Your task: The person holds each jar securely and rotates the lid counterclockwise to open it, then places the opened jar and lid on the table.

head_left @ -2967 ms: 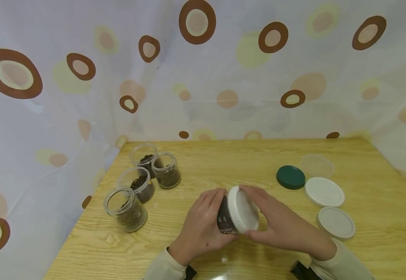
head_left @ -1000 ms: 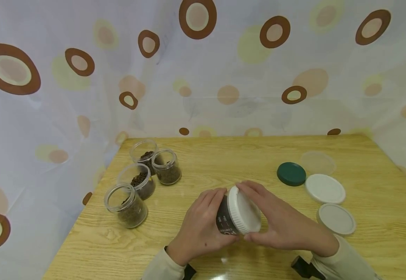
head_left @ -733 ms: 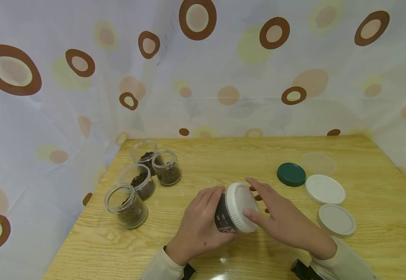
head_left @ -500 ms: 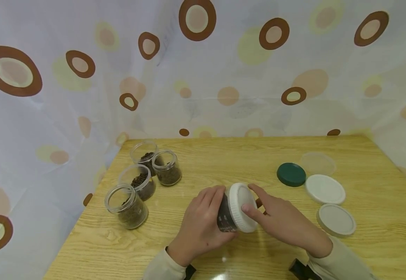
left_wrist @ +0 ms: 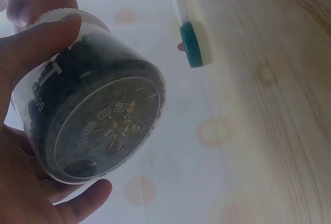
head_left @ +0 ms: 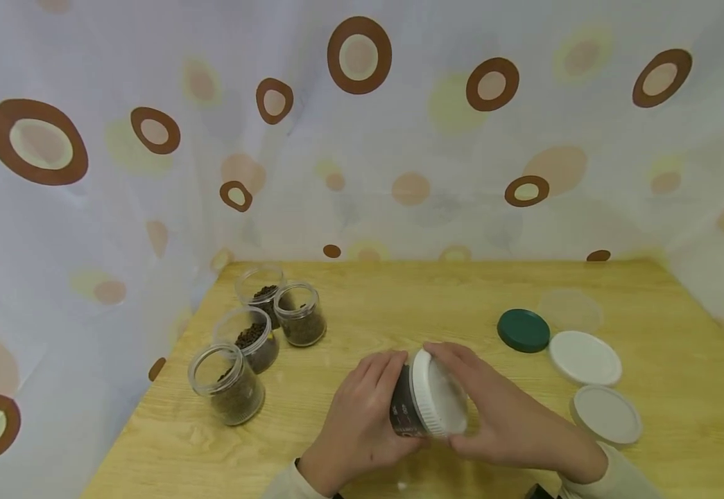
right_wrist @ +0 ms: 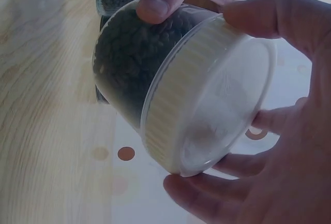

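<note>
Above the front of the table, my left hand grips the clear body of a jar, which lies tilted toward the right. Dark pellets or grains fill it, and its round base faces the left wrist camera. On the mouth of the jar sits a white ribbed screw lid. My right hand holds this lid by its rim, thumb on one side and fingers on the other, as the right wrist view shows. The head view hides most of the jar body behind the left hand.
Several lidless clear jars with dark contents stand at left, the nearest jar in front. At right lie a green lid, a translucent lid, a white lid and a greyish lid. A patterned curtain rises behind the table.
My right hand loosened from the lid, turned with its thumb over the lid's face, and now spans the rim again. The left hand keeps its hold. The head view has tilted up slightly.
</note>
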Tool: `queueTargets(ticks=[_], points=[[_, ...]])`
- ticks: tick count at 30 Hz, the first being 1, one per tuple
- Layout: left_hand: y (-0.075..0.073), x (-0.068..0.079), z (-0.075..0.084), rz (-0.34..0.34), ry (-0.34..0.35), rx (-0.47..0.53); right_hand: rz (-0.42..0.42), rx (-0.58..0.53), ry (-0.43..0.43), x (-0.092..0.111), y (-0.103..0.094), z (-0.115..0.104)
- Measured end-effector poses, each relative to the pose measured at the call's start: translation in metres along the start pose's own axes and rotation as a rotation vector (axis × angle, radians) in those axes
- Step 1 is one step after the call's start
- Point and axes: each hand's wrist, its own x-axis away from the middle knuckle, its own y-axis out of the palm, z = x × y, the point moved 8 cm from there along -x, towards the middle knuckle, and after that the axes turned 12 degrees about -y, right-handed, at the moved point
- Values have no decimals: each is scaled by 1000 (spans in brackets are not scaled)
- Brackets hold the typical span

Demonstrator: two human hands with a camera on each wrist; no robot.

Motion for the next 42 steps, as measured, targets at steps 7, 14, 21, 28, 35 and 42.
queueTargets(ticks=[7, 14, 21, 28, 35, 42], points=[[1, 5, -1, -13, -13, 8, 39, 61, -164, 3, 0, -10], [3, 8, 0, -38, -21, 43, 46, 27, -181, 9, 4, -10], [5, 11, -4, -67, -69, 41, 15, -63, 80, 12, 11, 9], [7, 10, -7, -39, -47, -6, -121, -191, 513, 18, 24, 44], [9, 11, -6, 26, 14, -79, -157, -172, 525, 13, 31, 45], [11, 9, -6, 99, 51, -119, -134, -176, 345, 6, 24, 38]])
